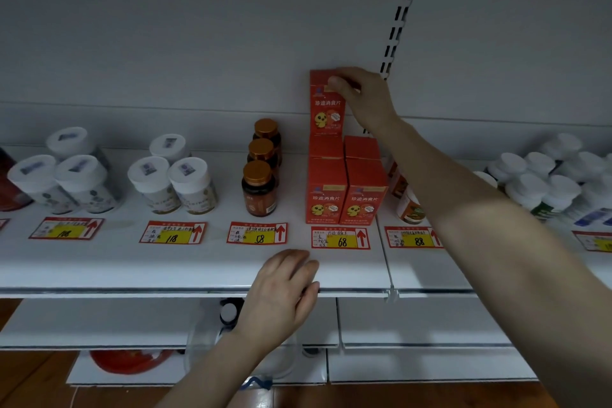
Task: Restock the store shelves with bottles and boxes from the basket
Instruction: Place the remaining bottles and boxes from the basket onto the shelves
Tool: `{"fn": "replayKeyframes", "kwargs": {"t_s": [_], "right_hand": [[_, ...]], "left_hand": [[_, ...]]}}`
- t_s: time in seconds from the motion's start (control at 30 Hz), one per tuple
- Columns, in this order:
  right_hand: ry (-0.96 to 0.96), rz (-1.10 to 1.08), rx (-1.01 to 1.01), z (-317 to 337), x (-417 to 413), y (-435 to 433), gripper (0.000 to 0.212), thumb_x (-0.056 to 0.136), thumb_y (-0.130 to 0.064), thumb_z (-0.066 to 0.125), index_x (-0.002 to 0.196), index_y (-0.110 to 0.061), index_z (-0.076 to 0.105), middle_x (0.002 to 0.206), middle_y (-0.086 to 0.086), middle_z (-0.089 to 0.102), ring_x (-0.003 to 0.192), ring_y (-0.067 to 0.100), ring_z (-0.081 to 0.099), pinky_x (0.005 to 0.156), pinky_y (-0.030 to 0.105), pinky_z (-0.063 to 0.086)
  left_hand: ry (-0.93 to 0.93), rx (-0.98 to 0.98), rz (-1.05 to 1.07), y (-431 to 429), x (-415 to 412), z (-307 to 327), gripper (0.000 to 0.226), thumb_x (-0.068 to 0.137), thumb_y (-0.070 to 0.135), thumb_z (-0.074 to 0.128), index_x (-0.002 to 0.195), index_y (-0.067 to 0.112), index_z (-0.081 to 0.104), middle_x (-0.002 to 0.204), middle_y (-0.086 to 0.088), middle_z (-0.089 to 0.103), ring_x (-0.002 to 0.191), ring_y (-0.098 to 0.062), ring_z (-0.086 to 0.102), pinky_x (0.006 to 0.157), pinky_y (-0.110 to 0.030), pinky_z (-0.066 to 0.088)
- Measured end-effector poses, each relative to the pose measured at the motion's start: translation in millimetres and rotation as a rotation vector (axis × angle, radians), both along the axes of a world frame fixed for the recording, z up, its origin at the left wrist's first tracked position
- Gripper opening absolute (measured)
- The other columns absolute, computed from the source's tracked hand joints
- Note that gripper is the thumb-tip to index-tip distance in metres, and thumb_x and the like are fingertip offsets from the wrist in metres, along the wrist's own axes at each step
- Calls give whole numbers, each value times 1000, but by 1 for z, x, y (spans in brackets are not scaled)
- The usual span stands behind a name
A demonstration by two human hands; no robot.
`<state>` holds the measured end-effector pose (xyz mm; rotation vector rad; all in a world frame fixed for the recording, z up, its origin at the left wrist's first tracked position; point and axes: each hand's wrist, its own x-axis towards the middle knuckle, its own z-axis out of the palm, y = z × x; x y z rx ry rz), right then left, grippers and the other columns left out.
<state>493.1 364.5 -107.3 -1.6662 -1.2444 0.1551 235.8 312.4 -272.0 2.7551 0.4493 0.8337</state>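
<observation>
My right hand (359, 93) grips the top of a red box (326, 109) with a yellow chick on it. That box stands on top of a back-row red box, against the shelf's rear wall. Two more red boxes (344, 195) stand side by side at the front, above the price tag marked 68 (340, 238). My left hand (284, 285) rests with relaxed fingers on the front edge of the white shelf (165, 268) and holds nothing. The basket cannot be made out clearly.
Three brown bottles with copper caps (260, 182) stand in a row left of the red boxes. White-capped jars (172, 179) fill the left of the shelf, white bottles (546, 179) the right. Lower shelves (414, 325) and a red object (132, 361) lie below.
</observation>
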Motion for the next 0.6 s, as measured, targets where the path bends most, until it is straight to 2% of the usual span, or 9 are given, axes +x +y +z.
{"fn": "replayKeyframes", "kwargs": {"t_s": [0.13,0.23,0.3,0.37,0.4,0.47,0.53,0.6], "right_hand": [[-27,6,-114,-11,0,-3,30,94,-17,52,119,-1,59,117,14,63,98,9,51,72,-6,34],[-87,13,-235,-19,2,-3,29,93,-18,53,113,0,63,111,17,65,92,11,52,66,-5,33],[-150,2,-326,-20,4,-2,27,93,-18,53,101,4,66,96,19,65,81,14,51,60,5,33],[-188,-4,-440,-17,6,-2,28,92,-18,55,96,7,67,81,14,62,72,15,50,59,21,33],[-193,-7,-478,-16,7,-2,29,91,-19,55,95,7,67,80,14,62,71,16,52,59,24,34],[-187,-19,-506,-13,8,-2,33,90,-22,57,93,10,66,86,22,64,70,23,55,61,28,40],[-189,-28,-554,-11,5,-1,37,90,-27,58,93,9,66,84,20,64,65,17,52,57,24,38],[-209,-39,-599,-10,1,2,37,89,-32,59,99,3,65,99,16,65,79,17,56,66,23,40]], "left_hand": [[8,4,6,0,0,0,25,85,29,50,99,13,63,103,-7,64,102,-18,49,90,-25,36],[5,10,6,0,0,0,25,84,29,51,99,13,63,103,-7,65,103,-18,49,90,-25,36],[4,17,7,0,0,0,25,84,29,51,99,13,62,103,-7,65,102,-17,49,90,-25,36],[3,20,9,0,0,1,24,84,29,51,99,13,62,103,-7,64,102,-17,49,90,-25,35],[2,20,10,0,1,0,24,84,29,51,99,14,61,103,-7,64,102,-17,49,90,-25,35],[-4,18,9,0,1,0,23,84,29,51,99,14,60,102,-7,64,102,-17,49,90,-25,35],[-8,18,8,0,1,-1,23,84,29,51,100,14,60,103,-8,64,103,-18,49,90,-25,36],[-6,18,7,0,1,-1,23,84,29,51,100,14,59,103,-8,64,103,-18,49,90,-25,36]]}}
